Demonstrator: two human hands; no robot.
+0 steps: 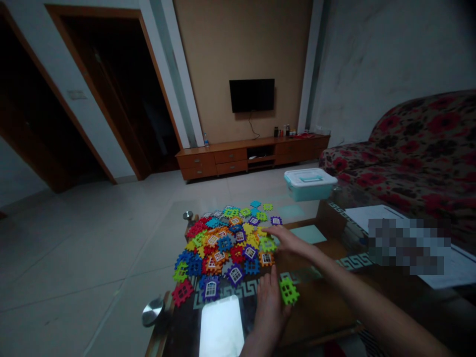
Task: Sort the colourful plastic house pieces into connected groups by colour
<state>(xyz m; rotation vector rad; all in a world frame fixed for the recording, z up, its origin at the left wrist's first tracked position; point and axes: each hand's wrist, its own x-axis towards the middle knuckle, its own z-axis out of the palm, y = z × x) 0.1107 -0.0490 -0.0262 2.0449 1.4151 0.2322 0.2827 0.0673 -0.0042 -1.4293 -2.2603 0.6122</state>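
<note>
A heap of colourful interlocking plastic tiles [226, 243] lies spread over the glass coffee table [323, 307]. My left hand [268, 302] rests flat on the glass at the heap's near edge, fingers stretched out, next to a loose green tile [289, 291] by its thumb. My right hand [288, 239] reaches in from the right with fingers extended, fingertips touching tiles at the heap's right side. Neither hand holds anything.
A teal storage box with a white lid [310, 183] stands at the table's far end. White papers [439, 258] lie on the right. A floral sofa [416, 153] runs along the right wall. A TV cabinet [253, 156] and doorway lie beyond the tiled floor.
</note>
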